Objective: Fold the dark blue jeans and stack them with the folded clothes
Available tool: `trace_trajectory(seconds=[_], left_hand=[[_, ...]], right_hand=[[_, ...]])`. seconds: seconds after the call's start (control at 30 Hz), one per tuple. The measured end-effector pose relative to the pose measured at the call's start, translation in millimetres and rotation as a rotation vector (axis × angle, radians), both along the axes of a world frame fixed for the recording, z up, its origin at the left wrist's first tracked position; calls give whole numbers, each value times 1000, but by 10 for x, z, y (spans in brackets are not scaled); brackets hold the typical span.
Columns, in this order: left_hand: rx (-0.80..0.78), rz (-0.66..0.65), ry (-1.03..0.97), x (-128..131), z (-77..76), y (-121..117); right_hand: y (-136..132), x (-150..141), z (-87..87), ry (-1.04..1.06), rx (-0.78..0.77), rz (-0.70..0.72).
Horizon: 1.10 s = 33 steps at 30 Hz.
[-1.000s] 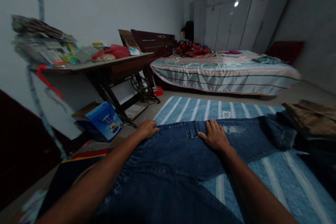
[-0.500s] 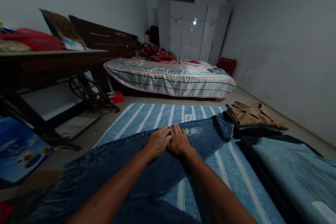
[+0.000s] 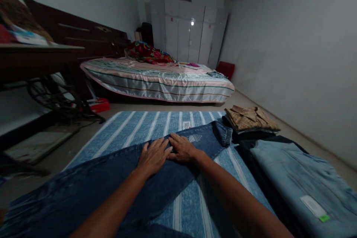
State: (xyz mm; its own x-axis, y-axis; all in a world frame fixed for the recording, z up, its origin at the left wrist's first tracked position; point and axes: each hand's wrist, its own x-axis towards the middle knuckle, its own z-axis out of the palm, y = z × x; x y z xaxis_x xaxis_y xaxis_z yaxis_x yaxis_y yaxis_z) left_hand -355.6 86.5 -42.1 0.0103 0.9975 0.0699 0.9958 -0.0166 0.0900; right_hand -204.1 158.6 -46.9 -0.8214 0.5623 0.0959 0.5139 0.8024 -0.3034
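Note:
Dark blue jeans [image 3: 111,178] lie stretched across a blue surface with white stripes [image 3: 145,128]. One leg runs to the right and ends in a gathered cuff; a distressed pale patch shows near its upper edge. Flat on the denim rests my left hand [image 3: 154,155], palm down, fingers outstretched. My right hand [image 3: 182,149] lies just right of it, also palm down on the leg, its fingers pointing left and its fingertips close to the left hand's. Neither hand grips the cloth. The jeans' lower part runs out of view at the bottom.
To the right lie folded light blue jeans [image 3: 301,178] on darker clothes, with a folded brown patterned garment [image 3: 251,119] on a pile behind. Beyond stands a bed [image 3: 156,81]. A table with a treadle wheel [image 3: 52,93] and a red box [image 3: 99,105] are at left.
The view has turned to the right. My hands have slid a little left along the denim leg, and the left hand's fingers are more spread. The right hand has turned so its fingers point left.

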Motion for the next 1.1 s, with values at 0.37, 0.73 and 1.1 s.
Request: trace_trajectory(seconds=[0.37, 0.73, 1.1], left_hand=[[4, 52, -46, 88, 165, 130], [-8, -47, -77, 72, 39, 181], [-180, -97, -153, 38, 168, 329]], right_hand=[[395, 712, 508, -209, 97, -373], [-279, 597, 215, -50, 134, -56], [-421, 241, 0, 13, 97, -186]])
